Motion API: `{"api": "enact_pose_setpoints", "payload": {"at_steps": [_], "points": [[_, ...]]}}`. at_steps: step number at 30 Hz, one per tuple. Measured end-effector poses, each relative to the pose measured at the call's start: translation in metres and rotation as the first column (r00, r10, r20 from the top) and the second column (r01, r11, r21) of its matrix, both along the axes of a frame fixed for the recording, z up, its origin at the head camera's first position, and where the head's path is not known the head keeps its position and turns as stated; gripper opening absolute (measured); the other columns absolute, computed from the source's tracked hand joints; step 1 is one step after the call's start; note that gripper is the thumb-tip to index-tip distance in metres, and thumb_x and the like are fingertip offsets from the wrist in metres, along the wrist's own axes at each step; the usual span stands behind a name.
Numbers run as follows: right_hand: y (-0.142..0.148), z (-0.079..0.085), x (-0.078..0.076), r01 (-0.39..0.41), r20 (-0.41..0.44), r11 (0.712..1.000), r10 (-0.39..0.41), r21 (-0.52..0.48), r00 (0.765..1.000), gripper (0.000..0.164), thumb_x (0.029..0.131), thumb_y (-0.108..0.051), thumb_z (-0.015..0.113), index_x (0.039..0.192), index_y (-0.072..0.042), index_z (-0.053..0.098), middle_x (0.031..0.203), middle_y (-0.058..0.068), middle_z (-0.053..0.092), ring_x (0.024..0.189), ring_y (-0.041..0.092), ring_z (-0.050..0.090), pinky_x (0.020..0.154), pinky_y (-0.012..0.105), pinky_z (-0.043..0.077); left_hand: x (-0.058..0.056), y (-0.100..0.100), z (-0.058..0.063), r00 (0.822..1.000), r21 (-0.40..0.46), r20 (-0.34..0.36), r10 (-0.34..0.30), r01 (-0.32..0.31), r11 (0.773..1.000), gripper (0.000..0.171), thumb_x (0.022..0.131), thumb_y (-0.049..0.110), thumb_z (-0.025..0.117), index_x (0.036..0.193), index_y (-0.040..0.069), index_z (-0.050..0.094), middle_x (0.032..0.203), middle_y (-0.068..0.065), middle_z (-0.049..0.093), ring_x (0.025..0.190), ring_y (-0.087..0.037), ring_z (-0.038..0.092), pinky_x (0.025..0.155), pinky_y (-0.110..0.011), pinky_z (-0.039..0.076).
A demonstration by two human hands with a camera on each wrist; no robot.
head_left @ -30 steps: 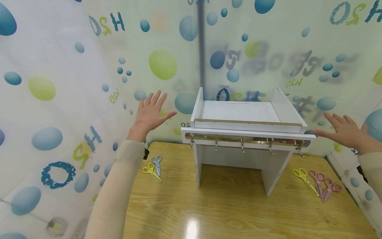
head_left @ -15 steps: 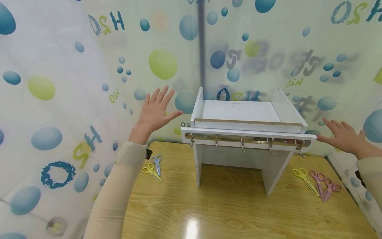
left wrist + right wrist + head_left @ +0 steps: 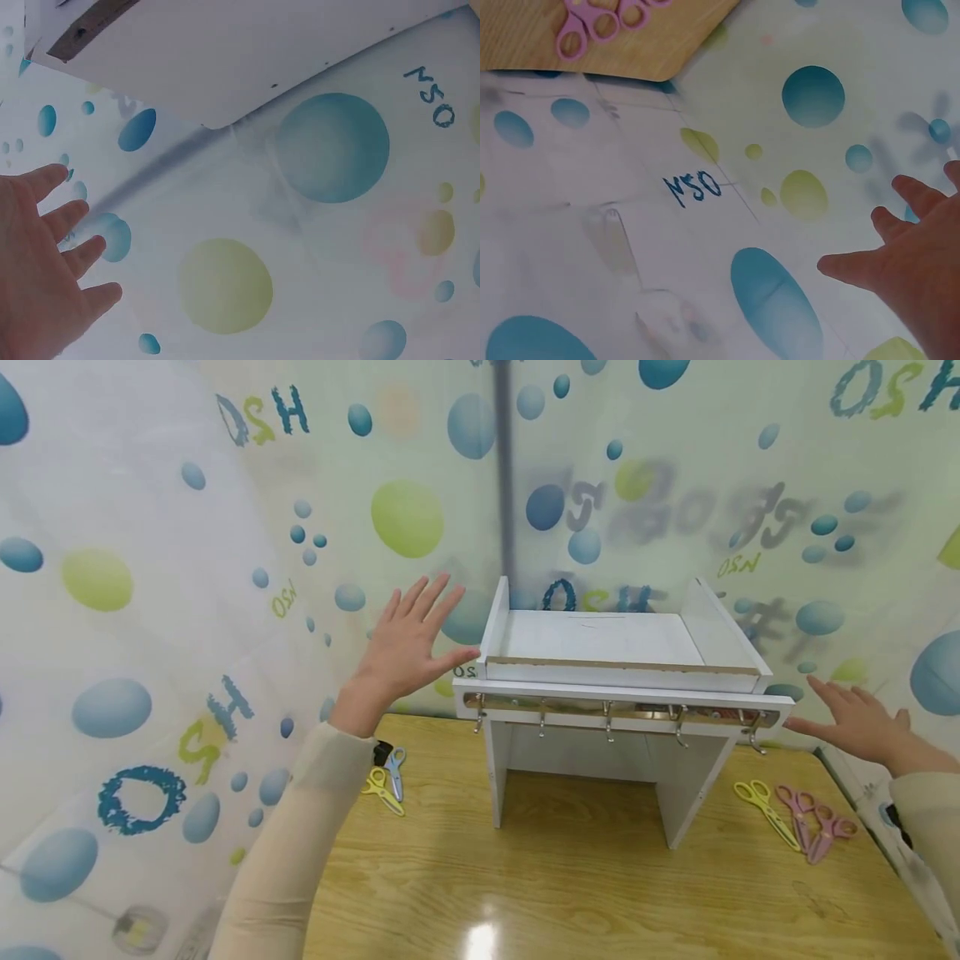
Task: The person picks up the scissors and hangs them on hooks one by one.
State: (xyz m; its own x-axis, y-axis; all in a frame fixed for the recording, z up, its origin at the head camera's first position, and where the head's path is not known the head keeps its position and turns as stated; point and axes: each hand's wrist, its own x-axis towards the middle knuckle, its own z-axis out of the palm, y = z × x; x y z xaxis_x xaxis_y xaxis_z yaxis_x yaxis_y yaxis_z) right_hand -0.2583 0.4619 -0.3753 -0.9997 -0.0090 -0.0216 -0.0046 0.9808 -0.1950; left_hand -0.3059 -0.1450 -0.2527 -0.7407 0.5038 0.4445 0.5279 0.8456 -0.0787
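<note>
A white shelf rack (image 3: 600, 672) with a metal strip of several hooks (image 3: 609, 718) along its front stands on the wooden table. My left hand (image 3: 405, 647) is raised beside the rack's left side, fingers spread and thumb tip close to the upper left panel. It holds nothing; the left wrist view shows the same hand (image 3: 37, 262) with spread fingers below the rack's white side (image 3: 187, 60). On the other side my right hand (image 3: 862, 727) is held up with fingers extended, thumb pointing at the rack's right end. In the right wrist view this hand (image 3: 915, 255) is also bare.
On the table (image 3: 570, 893), yellow scissors (image 3: 385, 792) and blue scissors (image 3: 396, 771) lie left of the rack. To its right lie another yellow pair of scissors (image 3: 767, 814) and two pink pairs of scissors (image 3: 828, 835). A patterned curtain (image 3: 315, 485) encloses the table behind and at the sides.
My left hand has moved right, closer to the rack's left side. The right hand has come slightly lower and a little leftward. The rack and scissors have stayed in place.
</note>
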Motion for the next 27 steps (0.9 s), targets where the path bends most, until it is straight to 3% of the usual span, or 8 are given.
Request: {"api": "enact_pose_setpoints", "payload": {"at_steps": [4, 8, 13, 17, 21, 27], "points": [[0.003, -0.009, 0.000, 0.005, 0.012, 1.000, -0.005, -0.003, 1.000, 0.103, 0.087, -0.065, 0.047, 0.149, -0.005, -0.010, 0.146, 0.039, 0.006, 0.124, 0.066, 0.004, 0.083, 0.087, -0.003, 0.005, 0.006, 0.001, 0.998, -0.012, -0.043, -0.055, 0.055, 0.998, 0.085, 0.086, 0.071, 0.041, 0.152, 0.027, 0.014, 0.160, 0.001, 0.006, 0.147, -0.024, 0.004, 0.118, -0.051, 0.006], [0.006, -0.018, -0.002, -0.001, 0.011, 1.000, 0.001, -0.006, 1.000, 0.107, 0.085, -0.065, 0.050, 0.148, -0.001, -0.007, 0.144, 0.041, 0.009, 0.124, 0.066, 0.005, 0.082, 0.087, 0.001, 0.010, 0.011, 0.001, 0.991, -0.016, -0.073, -0.110, 0.109, 0.994, 0.085, 0.085, 0.077, 0.031, 0.152, 0.025, 0.018, 0.159, 0.000, 0.011, 0.146, -0.024, 0.009, 0.118, -0.050, 0.009], [0.008, -0.026, -0.003, -0.073, -0.017, 0.997, 0.073, 0.004, 0.997, 0.104, 0.086, -0.059, 0.056, 0.147, 0.006, 0.002, 0.138, 0.045, 0.021, 0.119, 0.067, 0.017, 0.086, 0.084, 0.014, 0.014, 0.015, -0.002, 0.974, 0.035, -0.094, -0.204, 0.208, 0.978, 0.088, 0.084, 0.079, 0.023, 0.150, 0.022, 0.026, 0.155, -0.001, 0.025, 0.143, -0.025, 0.021, 0.119, -0.047, 0.012], [0.011, -0.033, 0.000, -0.141, -0.031, 0.990, 0.141, -0.013, 0.990, 0.101, 0.086, -0.052, 0.060, 0.145, 0.012, 0.008, 0.134, 0.048, 0.026, 0.114, 0.066, 0.028, 0.089, 0.077, 0.026, 0.015, 0.017, -0.006, 0.948, 0.075, -0.138, -0.285, 0.297, 0.952, 0.077, 0.088, 0.070, 0.038, 0.147, 0.020, 0.036, 0.150, -0.002, 0.038, 0.139, -0.025, 0.031, 0.119, -0.043, 0.016], [0.012, -0.042, 0.004, -0.145, -0.012, 0.988, 0.145, -0.057, 0.989, 0.100, 0.086, -0.048, 0.063, 0.143, 0.015, 0.010, 0.131, 0.050, 0.026, 0.112, 0.066, 0.030, 0.089, 0.076, 0.029, 0.017, 0.019, -0.009, 0.922, 0.101, -0.171, -0.347, 0.367, 0.925, 0.066, 0.088, 0.054, 0.057, 0.142, 0.018, 0.043, 0.145, -0.003, 0.045, 0.135, -0.024, 0.039, 0.117, -0.041, 0.022], [0.015, -0.058, 0.010, -0.139, 0.013, 0.987, 0.141, -0.080, 0.990, 0.098, 0.086, -0.046, 0.063, 0.140, 0.019, 0.015, 0.129, 0.051, 0.027, 0.111, 0.067, 0.030, 0.088, 0.075, 0.030, 0.019, 0.022, -0.013, 0.893, 0.120, -0.199, -0.405, 0.432, 0.894, 0.060, 0.087, 0.043, 0.065, 0.138, 0.017, 0.049, 0.140, -0.003, 0.051, 0.131, -0.021, 0.044, 0.115, -0.039, 0.027]]}}
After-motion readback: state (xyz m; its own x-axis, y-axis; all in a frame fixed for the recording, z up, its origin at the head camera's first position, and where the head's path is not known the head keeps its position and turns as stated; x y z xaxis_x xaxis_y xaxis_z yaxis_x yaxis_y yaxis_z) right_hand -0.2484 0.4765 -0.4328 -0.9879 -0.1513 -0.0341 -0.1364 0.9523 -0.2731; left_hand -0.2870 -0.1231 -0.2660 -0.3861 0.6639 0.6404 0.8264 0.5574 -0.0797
